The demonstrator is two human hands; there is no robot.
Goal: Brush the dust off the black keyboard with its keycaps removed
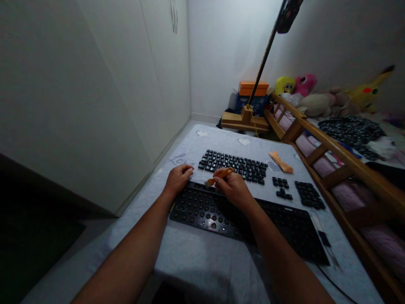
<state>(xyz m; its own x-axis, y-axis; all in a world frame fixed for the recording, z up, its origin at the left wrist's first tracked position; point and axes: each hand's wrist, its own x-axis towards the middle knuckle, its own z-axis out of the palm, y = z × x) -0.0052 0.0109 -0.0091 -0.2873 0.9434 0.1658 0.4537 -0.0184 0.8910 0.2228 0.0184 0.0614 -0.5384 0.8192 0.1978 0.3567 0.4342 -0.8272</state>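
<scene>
A black keyboard base (202, 211) with its keycaps off lies across the table, showing rows of round key sockets. My left hand (178, 182) is closed at its far left corner, fingers curled together against the edge; the exact grip is partly hidden. In my right hand (236, 188) is a small brush (225, 172) with an orange handle, held between thumb and fingers. Its pale bristles point down and left over the back edge of the base. Behind it, loose black keycaps (234, 164) are laid out in keyboard order.
Smaller keycap groups (281, 182) and a number-pad block (309, 194) sit to the right. An orange cloth (281, 162) lies behind them. A cable (335, 285) runs off the front right. A wooden bed rail (335, 145) borders the right side; a white wardrobe (126, 84) stands left.
</scene>
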